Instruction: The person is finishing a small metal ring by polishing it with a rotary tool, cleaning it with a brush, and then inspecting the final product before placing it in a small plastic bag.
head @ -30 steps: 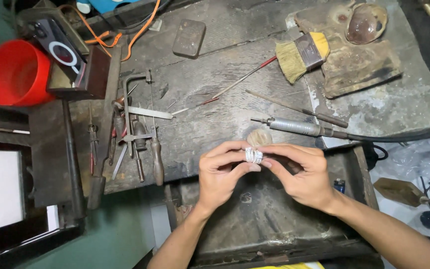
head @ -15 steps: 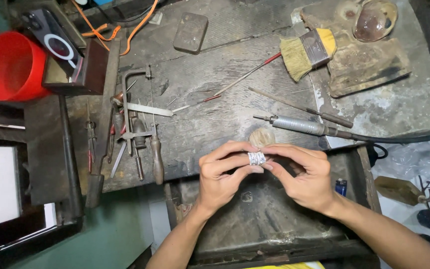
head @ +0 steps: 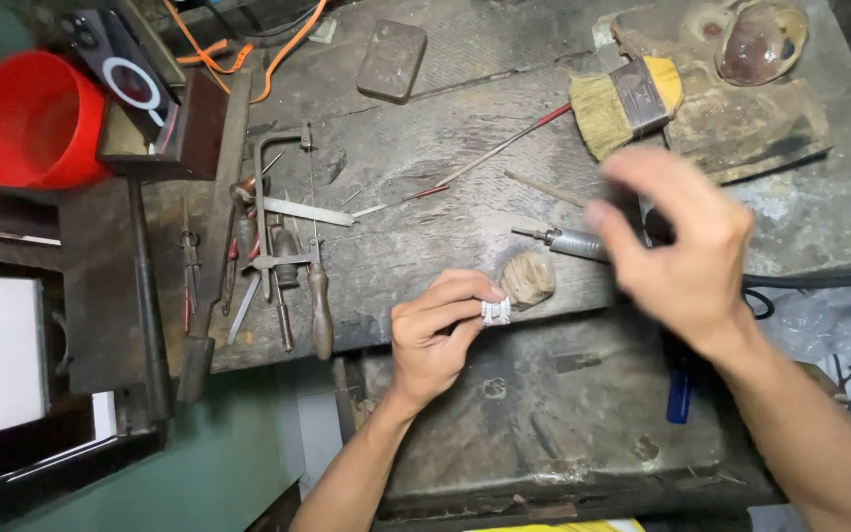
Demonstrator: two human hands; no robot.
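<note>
Head view: left hand [head: 435, 335] pinches small ridged silver ring [head: 496, 312]; right hand [head: 687, 246] blurred, fingers spread, empty.

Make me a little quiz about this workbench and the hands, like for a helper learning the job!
1. True or false: the left hand pinches a small silver ring.
2. Which thing lies nearest the right hand? A) red bucket B) metal handpiece C) saw
3. What colour are the bristles of the brush?

Key
1. True; thumb and fingers hold it beside a wooden peg.
2. B
3. Yellow.
</note>
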